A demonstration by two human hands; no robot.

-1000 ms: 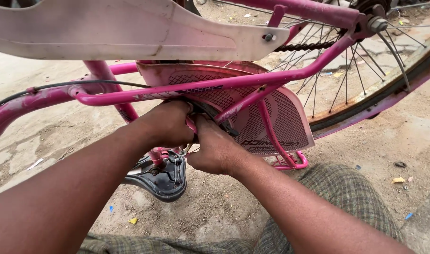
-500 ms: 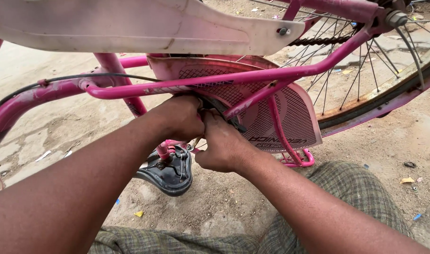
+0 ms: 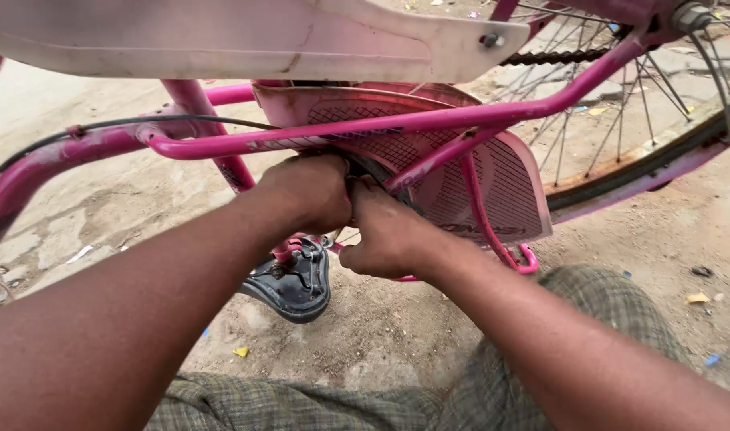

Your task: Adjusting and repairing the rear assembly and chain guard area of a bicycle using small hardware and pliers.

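A pink bicycle stands upside down on sandy ground, its frame tube [image 3: 341, 132] crossing the middle of the view. My left hand [image 3: 313, 191] and my right hand [image 3: 385, 231] are pressed together just below that tube. Both are closed around a dark curved part [image 3: 374, 172] beside the pink mesh panel [image 3: 501, 191]. What the part is stays hidden by my fingers. The black saddle [image 3: 293, 283] rests on the ground right under my hands.
A white chain guard [image 3: 221, 36] spans the top, with the chain [image 3: 553, 57] at its right end. The spoked wheel [image 3: 644, 160] is at the right. A black cable [image 3: 141, 122] runs along the frame. My checked trousers [image 3: 605, 303] fill the bottom; small litter lies on the dirt.
My hands stay clamped on the same spot under the frame. The view has drawn in closer and shifted a little, so the bicycle looks larger.
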